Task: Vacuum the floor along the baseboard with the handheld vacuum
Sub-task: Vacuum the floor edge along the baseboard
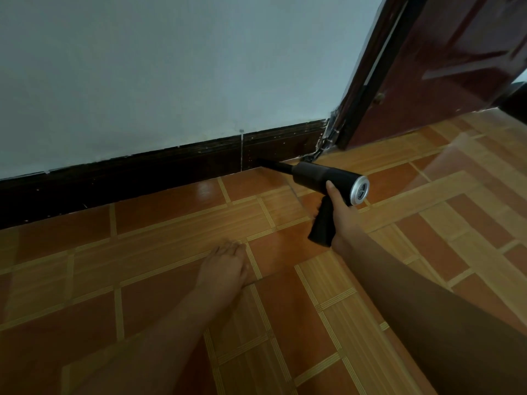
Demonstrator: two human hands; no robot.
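Note:
My right hand grips the pistol handle of a black handheld vacuum with a silver rear grille. Its narrow black nozzle points left and slightly down, and its tip meets the foot of the dark brown baseboard, just right of a white vertical seam. The floor is orange and tan tile with a glossy shine. My left hand lies flat on the tiles, palm down, holding nothing, well in front of the baseboard and left of the vacuum.
A pale wall rises above the baseboard. At the right stands a dark red-brown door with its frame. White flecks and crumbled filler mark the corner where baseboard and frame meet.

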